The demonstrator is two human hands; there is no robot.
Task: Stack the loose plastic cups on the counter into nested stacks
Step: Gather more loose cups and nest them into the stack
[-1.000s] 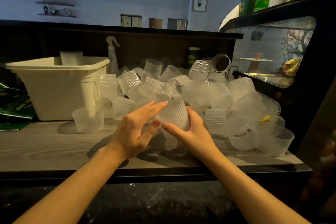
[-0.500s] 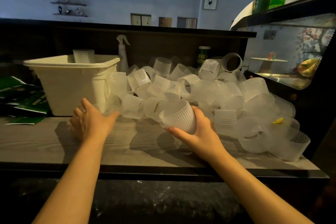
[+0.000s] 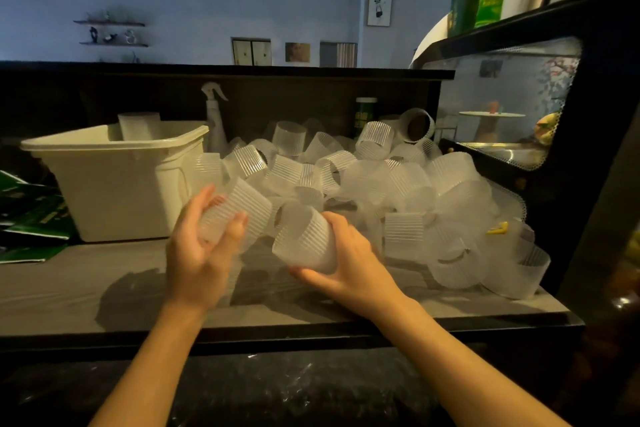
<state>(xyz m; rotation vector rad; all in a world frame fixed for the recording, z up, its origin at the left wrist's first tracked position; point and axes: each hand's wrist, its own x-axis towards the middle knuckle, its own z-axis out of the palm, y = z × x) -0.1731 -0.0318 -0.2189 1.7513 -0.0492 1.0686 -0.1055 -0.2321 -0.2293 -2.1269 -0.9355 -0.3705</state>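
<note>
We see a big pile of loose cups (image 3: 374,184) on the grey counter (image 3: 86,291), all see-through cloudy plastic with thin lines up their sides, lying tipped every which way. One cup (image 3: 239,215) is held up off the counter on its side, tilted. A second cup (image 3: 304,243) is held just beside it, also tilted, and the two are close but not nested.

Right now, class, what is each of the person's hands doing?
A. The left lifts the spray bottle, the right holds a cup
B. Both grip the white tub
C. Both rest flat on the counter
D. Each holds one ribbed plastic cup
D: the left hand holds one cup, and the right hand holds another cup.
</note>
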